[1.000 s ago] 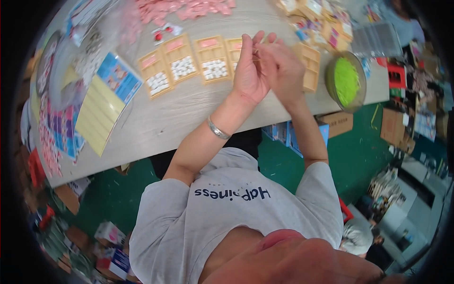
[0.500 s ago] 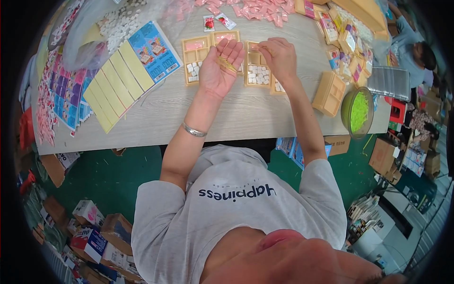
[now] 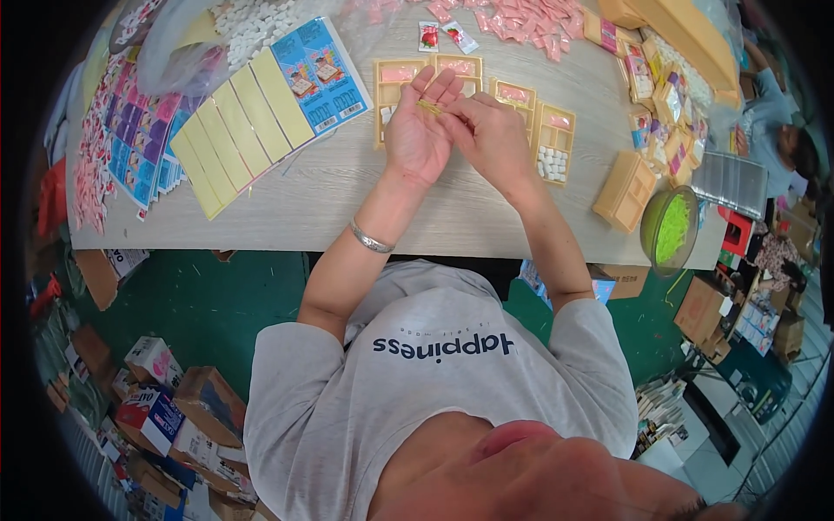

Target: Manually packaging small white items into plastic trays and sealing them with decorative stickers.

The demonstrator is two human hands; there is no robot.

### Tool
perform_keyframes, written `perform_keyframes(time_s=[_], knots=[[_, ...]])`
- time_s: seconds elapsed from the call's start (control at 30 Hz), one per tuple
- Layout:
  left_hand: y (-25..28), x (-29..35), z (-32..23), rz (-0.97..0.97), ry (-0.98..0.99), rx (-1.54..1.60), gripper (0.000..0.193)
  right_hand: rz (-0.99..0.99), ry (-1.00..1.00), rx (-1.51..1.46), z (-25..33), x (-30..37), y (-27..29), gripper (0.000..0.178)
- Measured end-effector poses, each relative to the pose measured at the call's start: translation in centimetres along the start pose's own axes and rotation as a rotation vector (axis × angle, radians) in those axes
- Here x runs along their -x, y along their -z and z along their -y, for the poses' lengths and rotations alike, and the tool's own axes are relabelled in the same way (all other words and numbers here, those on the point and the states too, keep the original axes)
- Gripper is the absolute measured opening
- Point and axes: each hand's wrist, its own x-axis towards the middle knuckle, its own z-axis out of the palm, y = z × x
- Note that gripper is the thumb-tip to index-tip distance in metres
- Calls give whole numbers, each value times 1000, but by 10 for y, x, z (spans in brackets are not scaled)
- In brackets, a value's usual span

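Slender yellow sticks [image 3: 428,107] lie loose on the unclenched left hand [image 3: 416,135]; palm tilt could spill them. Right hand [image 3: 493,137]: grip indeterminate.

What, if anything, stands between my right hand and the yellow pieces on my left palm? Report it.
Nothing visible: the yellow pieces lie on the open left hand, with the right hand close beside them. Whether it touches them, I cannot tell.
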Motion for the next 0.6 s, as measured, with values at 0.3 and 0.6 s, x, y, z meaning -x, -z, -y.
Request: perform_keyframes(time_s=[0.3,0.6], knots=[[36,-18,-29,97,68,221,30,-261,99,88,-41,-39,-6,13],[7,8,-40,70,13,-7,46,-150,128,-189,-18,-35,-6,12]])
